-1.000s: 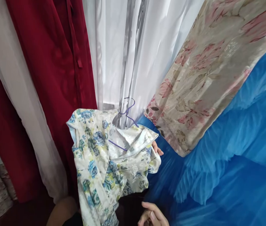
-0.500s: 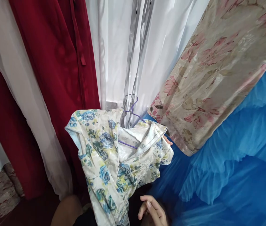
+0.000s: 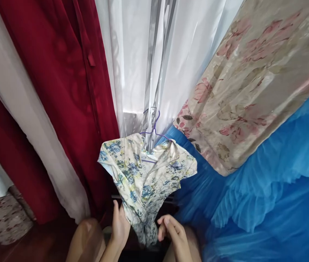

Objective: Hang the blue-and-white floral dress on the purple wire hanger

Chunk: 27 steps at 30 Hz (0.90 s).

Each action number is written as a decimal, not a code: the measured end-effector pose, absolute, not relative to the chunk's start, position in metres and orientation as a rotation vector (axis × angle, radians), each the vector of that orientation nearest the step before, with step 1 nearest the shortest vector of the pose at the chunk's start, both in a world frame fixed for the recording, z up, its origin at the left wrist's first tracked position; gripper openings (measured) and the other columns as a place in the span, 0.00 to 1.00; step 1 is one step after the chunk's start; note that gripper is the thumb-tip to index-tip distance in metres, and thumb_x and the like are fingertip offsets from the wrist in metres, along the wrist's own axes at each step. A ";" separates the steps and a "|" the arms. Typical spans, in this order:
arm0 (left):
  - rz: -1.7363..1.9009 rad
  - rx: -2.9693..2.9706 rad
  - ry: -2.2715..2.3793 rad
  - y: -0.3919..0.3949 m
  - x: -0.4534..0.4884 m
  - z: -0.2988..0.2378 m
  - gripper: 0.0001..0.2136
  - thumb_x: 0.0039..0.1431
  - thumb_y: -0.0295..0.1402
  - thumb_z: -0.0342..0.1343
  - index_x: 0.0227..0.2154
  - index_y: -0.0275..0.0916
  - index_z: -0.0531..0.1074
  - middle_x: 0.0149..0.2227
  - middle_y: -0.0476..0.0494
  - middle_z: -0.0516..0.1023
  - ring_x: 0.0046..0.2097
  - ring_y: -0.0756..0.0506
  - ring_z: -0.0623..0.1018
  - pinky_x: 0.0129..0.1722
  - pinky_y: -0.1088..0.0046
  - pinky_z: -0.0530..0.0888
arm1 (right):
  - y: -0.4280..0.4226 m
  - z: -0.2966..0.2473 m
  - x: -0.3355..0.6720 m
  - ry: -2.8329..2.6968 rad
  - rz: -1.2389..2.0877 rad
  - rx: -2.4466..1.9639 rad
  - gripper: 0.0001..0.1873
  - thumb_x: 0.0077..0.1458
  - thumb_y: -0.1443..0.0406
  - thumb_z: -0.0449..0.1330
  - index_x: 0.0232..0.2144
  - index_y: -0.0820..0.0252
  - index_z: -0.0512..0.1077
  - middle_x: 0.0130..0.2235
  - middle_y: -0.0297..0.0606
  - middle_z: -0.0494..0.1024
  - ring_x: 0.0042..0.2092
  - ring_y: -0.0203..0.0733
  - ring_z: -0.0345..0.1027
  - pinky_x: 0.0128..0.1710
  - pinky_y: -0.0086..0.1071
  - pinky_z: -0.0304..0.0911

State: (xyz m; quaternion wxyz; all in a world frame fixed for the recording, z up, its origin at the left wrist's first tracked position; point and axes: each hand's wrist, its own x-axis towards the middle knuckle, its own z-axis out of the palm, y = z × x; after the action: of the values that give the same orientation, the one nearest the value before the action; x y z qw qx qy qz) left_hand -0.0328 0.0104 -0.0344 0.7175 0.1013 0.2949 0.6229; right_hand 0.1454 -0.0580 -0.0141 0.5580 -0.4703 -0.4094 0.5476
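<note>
A white dress with blue and yellow flowers (image 3: 146, 174) hangs on a purple wire hanger (image 3: 154, 127) between other clothes. Its lower part is drawn narrow between my two hands. My left hand (image 3: 120, 225) lies against the dress's lower left edge, fingers pointing up and closed on the cloth. At the lower right edge, my right hand (image 3: 170, 229) has its fingers curled in on the fabric. My bare knee (image 3: 86, 236) shows at the bottom, left of the hands.
A dark red garment (image 3: 61, 91) and sheer white cloth (image 3: 20, 120) hang at the left. White satin (image 3: 132, 54) hangs behind the dress. At the right hang a beige cloth with pink flowers (image 3: 252, 80) and blue tulle ruffles (image 3: 266, 196).
The dress has dropped lower and now hangs straighter. The hand that was behind its right shoulder is gone. Both hands now meet at the dress's lower part.
</note>
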 end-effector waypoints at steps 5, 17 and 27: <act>1.258 0.853 1.067 -0.013 -0.045 -0.033 0.28 0.53 0.51 0.66 0.51 0.37 0.77 0.53 0.34 0.79 0.59 0.31 0.74 0.61 0.55 0.68 | -0.017 0.013 0.115 -1.150 1.244 -1.153 0.20 0.61 0.48 0.59 0.31 0.57 0.67 0.20 0.27 0.63 0.23 0.35 0.53 0.24 0.28 0.49; 1.651 1.070 1.350 -0.013 -0.037 -0.038 0.22 0.61 0.45 0.59 0.54 0.41 0.67 0.56 0.34 0.74 0.58 0.35 0.74 0.58 0.54 0.71 | -0.009 0.023 0.123 -1.043 1.103 -1.190 0.24 0.58 0.51 0.63 0.20 0.57 0.60 0.20 0.25 0.51 0.24 0.32 0.41 0.24 0.31 0.38; 1.324 1.613 1.177 -0.010 0.013 -0.034 0.11 0.67 0.34 0.50 0.50 0.41 0.69 0.47 0.37 0.78 0.50 0.39 0.78 0.50 0.61 0.74 | -0.026 0.030 0.119 -0.916 1.329 -1.110 0.23 0.54 0.49 0.62 0.21 0.62 0.73 0.13 0.27 0.60 0.18 0.30 0.45 0.22 0.29 0.39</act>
State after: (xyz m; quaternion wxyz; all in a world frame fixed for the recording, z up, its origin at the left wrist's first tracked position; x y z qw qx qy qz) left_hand 0.0131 -0.0098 -0.0335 0.3644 0.6270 0.4576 0.5145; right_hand 0.1188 -0.0263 0.0300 0.5576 -0.4704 -0.3883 0.5631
